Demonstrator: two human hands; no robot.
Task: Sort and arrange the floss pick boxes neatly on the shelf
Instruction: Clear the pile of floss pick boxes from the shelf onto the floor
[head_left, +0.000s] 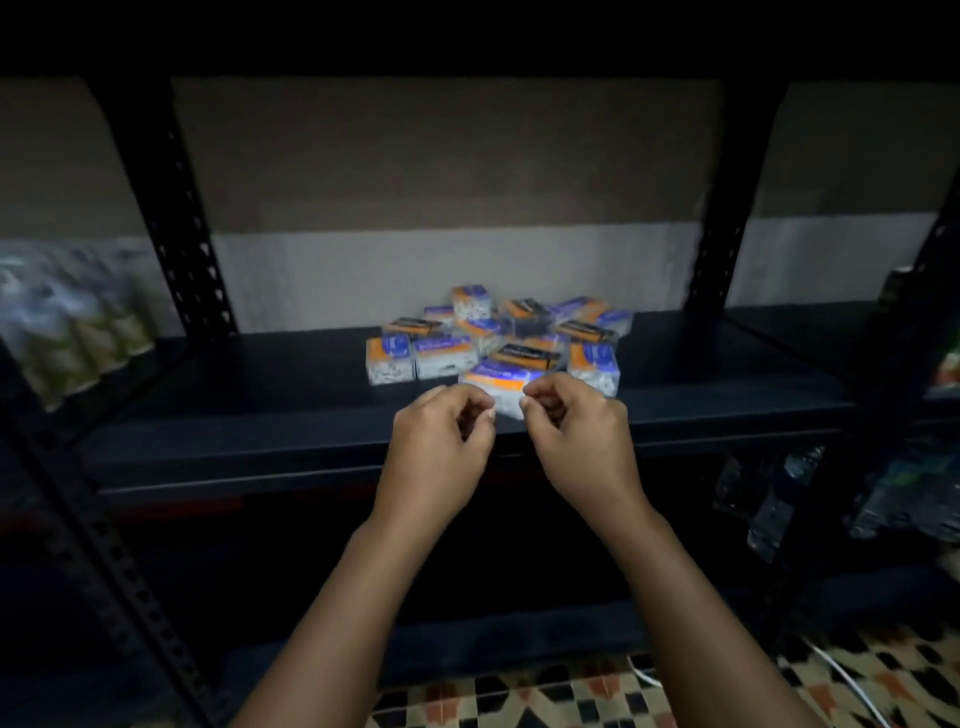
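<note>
On the dark shelf (260, 415), mid-span, floss pick boxes (493, 338) lie in a jumbled heap, and at its front edge the left hand (441, 431) and right hand (576, 426), fingers curled, pinch the nearest box (506, 382) between them.

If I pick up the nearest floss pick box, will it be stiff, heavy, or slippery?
The nearest floss pick box looks like clear hard plastic, so probably stiff and somewhat slippery. Small, filled with loose picks, it is likely light. Boxes in the pile lean, so neighbours may shift.
</note>
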